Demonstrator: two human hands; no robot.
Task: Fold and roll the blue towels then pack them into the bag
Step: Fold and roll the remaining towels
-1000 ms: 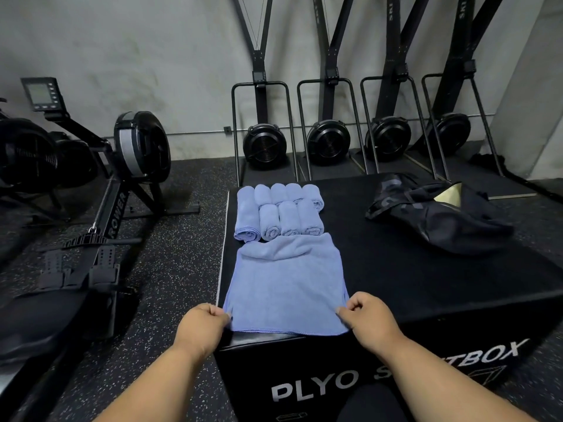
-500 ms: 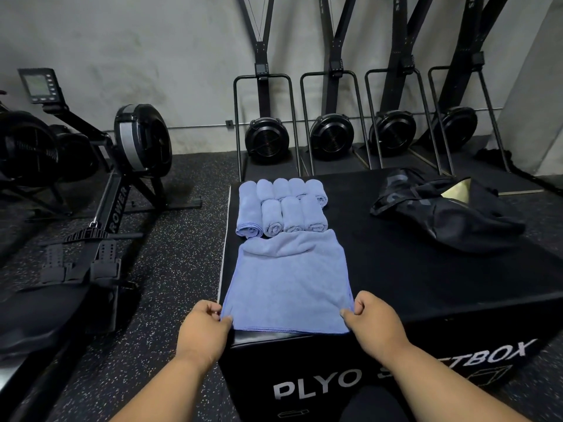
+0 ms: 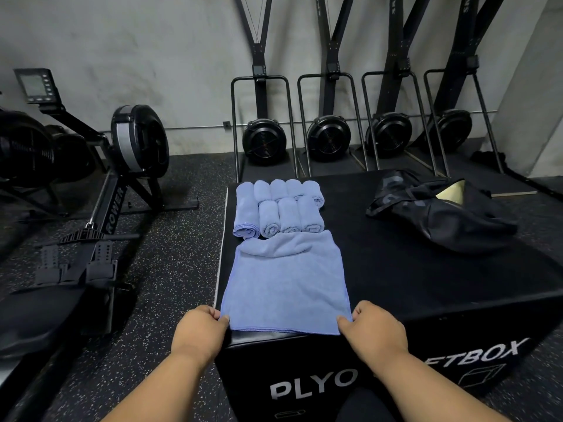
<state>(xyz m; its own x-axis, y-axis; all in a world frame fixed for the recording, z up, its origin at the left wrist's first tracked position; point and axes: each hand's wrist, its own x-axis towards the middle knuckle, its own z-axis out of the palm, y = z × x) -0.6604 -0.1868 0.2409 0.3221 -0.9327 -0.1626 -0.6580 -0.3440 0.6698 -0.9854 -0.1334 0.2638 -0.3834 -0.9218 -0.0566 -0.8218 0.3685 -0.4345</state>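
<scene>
Head view: your left hand (image 3: 199, 332) and right hand (image 3: 373, 330) each pinch a near corner of the flat blue towel (image 3: 285, 287), spread on the plyo box (image 3: 426, 278) just beyond your knuckles. Watch out: its far edge is rumpled against the rolled towels (image 3: 278, 210), so folding forward could knock them loose. It looks soft, thin and limp. The bag (image 3: 441, 220) lies well off past your right hand.
</scene>
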